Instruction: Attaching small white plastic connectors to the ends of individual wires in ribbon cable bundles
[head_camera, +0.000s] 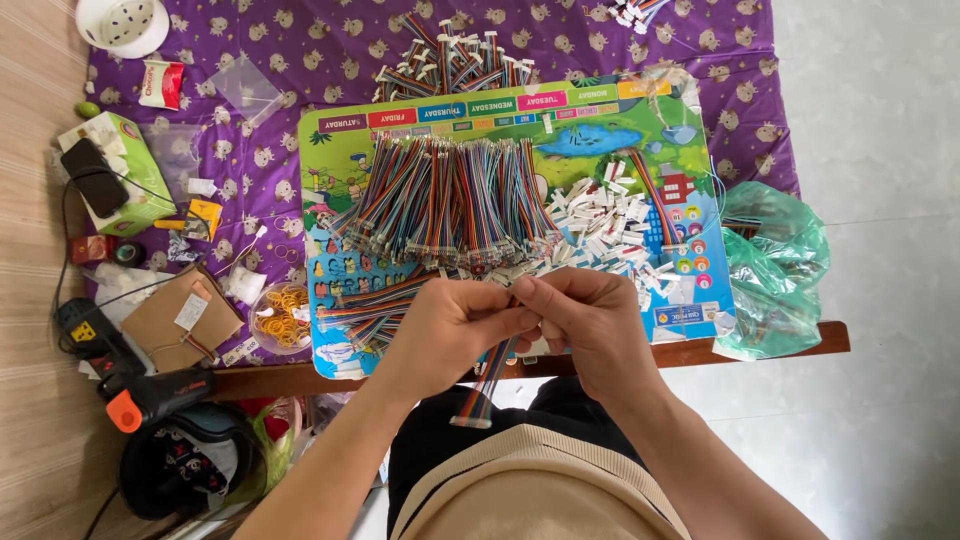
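I have both hands together just over the near edge of the counter (760, 345). My left hand (450, 325) and right hand (590, 320) pinch the top end of one striped ribbon cable (487, 385), fingers clenched on it, and its free end hangs down toward my lap. Just beyond my hands, on the colourful board (600, 135), lies a big heap of the same cables (450, 195) beside a pile of small white plugs (610, 215). A green plastic bag (775, 265) sits at the right edge.

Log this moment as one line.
left hand: holds ribbon cable | right hand: pinches its top end | wire bundles: on board
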